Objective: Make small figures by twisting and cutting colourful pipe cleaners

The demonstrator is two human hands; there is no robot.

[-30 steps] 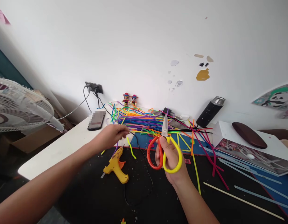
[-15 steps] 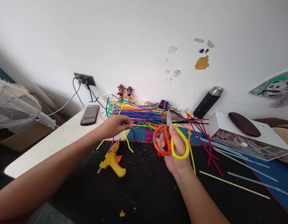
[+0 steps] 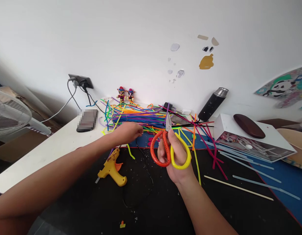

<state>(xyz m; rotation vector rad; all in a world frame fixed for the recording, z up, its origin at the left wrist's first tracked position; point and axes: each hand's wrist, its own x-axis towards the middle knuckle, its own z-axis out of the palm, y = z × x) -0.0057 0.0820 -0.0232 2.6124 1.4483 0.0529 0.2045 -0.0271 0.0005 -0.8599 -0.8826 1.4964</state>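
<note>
Centre: right grip (image 3: pixel 178 159) is clasping scissors (image 3: pixel 168 126) by its loops (image 3: pixel 188 156); we're judging them stiff, light; left grip (image 3: pixel 133 132): cannot tell

Soft light covers the wall (image 3: pixel 116 39) (its source I cannot see), pixel blocks hide part of the phone (image 3: pixel 89 119), and my left forearm (image 3: pixel 55 179) looks stretched toward the edge.

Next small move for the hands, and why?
Probably have the left hand pick from the pipe cleaners: it overlaps their near edge in view, and the right hand holds the scissors ready. Whether the left pinches anything is unclear.
</note>
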